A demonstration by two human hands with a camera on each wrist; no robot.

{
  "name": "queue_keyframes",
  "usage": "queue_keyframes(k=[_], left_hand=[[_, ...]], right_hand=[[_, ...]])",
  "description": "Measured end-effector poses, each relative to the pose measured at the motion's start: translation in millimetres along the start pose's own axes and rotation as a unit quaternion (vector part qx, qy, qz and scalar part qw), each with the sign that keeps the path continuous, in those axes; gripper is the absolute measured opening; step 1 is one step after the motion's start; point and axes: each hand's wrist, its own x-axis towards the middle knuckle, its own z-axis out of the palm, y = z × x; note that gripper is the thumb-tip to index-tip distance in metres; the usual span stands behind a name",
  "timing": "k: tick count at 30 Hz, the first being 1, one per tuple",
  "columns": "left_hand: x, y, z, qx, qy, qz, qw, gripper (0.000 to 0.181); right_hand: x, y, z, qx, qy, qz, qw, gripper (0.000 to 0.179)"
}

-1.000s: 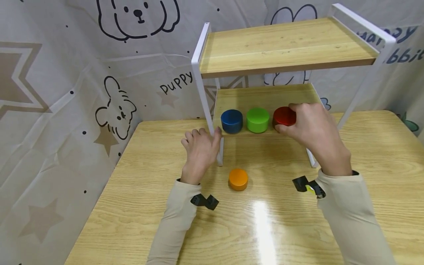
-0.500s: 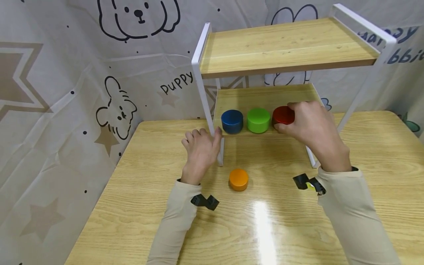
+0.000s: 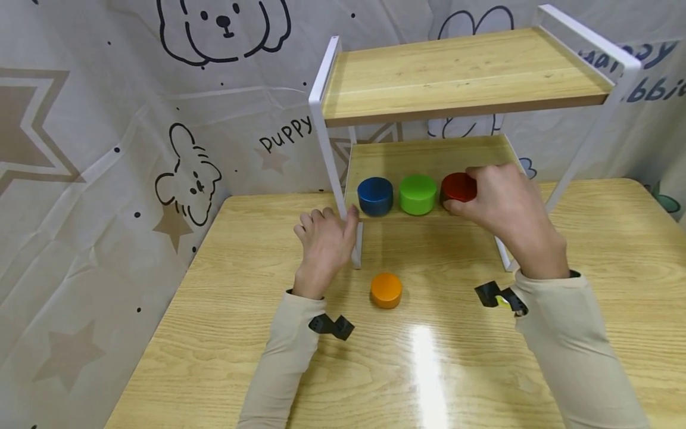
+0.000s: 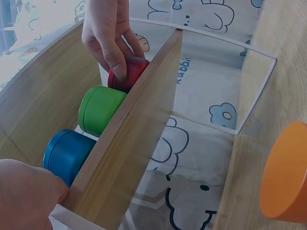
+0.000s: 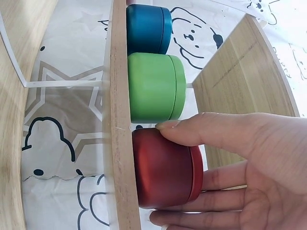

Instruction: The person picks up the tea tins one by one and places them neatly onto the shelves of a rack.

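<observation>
The biggest risk, I judge, is at the red tin (image 3: 457, 186), which sits toward the right end of the rack (image 3: 328, 155), by the front edge of its lower board (image 3: 429, 156). The right hand (image 3: 506, 211) has its grip around that tin, thumb (image 5: 192, 132) on one side and fingers on the other; a forward drag could tip it off the rack's front. Raising it straight up could knock the rack's upper board (image 3: 466, 74). The thumb lies close to the green tin (image 3: 417, 195), so a sideways slip might shove that into the blue tin (image 3: 375, 196) at the rack's left. The left hand (image 3: 324, 244) has a loose, spread grip with nothing inside it, by the rack's left front post; whether it steadies the rack I cannot tell, but a careless push there could jolt everything.

Counted: four tins, three on the rack and one, the orange tin (image 3: 386, 289), on the table (image 3: 225, 286) in front of the rack; one rack, two boards, two hands, one table.
</observation>
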Motion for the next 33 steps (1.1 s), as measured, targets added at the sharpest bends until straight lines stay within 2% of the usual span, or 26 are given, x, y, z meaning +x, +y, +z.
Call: queue_keyframes(k=[21, 33], left_hand=[[-0.7, -0.5, 1.9, -0.002, 0.001, 0.007, 1.0000, 0.064], [-0.1, -0.6, 1.5, -0.004, 0.002, 0.005, 1.0000, 0.064]], right_hand=[[-3.3, -0.5, 1.4, 0.019, 0.004, -0.020, 0.9996, 0.032], [-3.2, -0.5, -0.2, 0.013, -0.006, -0.025, 0.9996, 0.038]])
